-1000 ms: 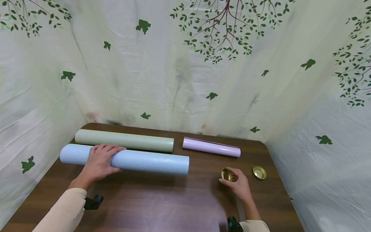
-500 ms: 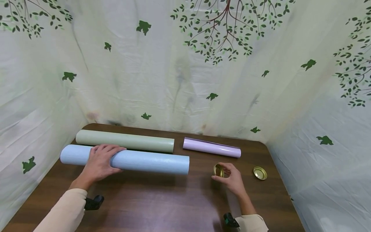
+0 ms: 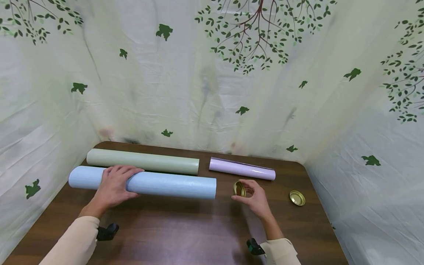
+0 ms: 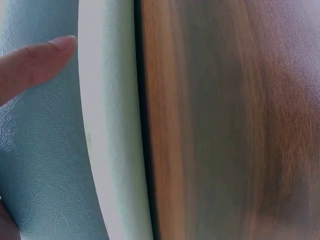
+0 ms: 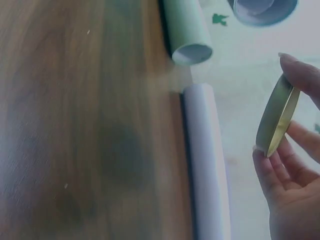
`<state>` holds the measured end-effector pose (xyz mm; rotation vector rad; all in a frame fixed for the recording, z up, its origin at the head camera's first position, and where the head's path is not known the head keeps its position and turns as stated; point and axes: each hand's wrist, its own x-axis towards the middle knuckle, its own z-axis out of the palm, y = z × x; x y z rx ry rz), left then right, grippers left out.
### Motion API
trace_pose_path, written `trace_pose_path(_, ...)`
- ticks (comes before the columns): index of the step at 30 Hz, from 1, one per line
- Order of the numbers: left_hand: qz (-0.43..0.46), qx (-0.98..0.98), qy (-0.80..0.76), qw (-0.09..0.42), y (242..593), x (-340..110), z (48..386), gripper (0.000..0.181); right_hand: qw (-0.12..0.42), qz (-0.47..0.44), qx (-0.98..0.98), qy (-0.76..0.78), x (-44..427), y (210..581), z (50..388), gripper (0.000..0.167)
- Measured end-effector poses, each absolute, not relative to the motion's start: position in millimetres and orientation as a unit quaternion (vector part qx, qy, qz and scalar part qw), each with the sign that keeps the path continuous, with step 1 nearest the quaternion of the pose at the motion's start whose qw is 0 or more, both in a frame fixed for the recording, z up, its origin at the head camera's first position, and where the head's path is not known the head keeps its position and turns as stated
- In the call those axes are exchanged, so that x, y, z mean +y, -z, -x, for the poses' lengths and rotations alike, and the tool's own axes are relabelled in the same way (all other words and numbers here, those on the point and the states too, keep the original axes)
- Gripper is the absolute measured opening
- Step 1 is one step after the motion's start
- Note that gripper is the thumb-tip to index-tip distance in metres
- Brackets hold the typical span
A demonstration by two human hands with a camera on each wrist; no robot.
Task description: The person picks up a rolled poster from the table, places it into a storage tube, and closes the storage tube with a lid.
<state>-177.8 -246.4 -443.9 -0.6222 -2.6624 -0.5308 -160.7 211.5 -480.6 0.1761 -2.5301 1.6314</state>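
My left hand (image 3: pixel 114 187) grips a long blue roll (image 3: pixel 179 185) from above, left of its middle, and holds it raised off the table. In the left wrist view, a finger (image 4: pixel 40 65) lies on the textured blue surface. My right hand (image 3: pixel 256 198) pinches a shallow round gold lid (image 3: pixel 239 189) by its rim between thumb and fingers. The lid stands on edge in the air, a little right of the blue roll's right end. From the right wrist view, the same lid (image 5: pixel 275 120) appears nearly edge-on, with the hollow end of the blue roll (image 5: pixel 265 12) above.
Behind the blue roll lies a pale green roll (image 3: pixel 142 161). A shorter purple roll (image 3: pixel 241 169) lies to its right on the brown table (image 3: pixel 185 235). Another gold lid (image 3: pixel 297 198) rests at the table's right. A leaf-patterned curtain (image 3: pixel 185 81) encloses the back and sides.
My right hand has carried the gold lid leftward and slightly away from me, closer to the blue roll's right end. The left hand and blue roll have stayed in place.
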Motion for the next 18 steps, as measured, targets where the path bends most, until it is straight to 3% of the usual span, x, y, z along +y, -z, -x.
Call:
trace_pose_path(9,0.218,-0.940,0.191,0.179,447,-245,176,0.074,0.026,-0.117,-0.795,-0.595,190,442,155,0.059)
trace_pose_path(18,0.212,-0.943,0.193,0.170,446,-247,176,0.074,0.038,-0.166,-0.789,-0.590,178,442,156,0.054)
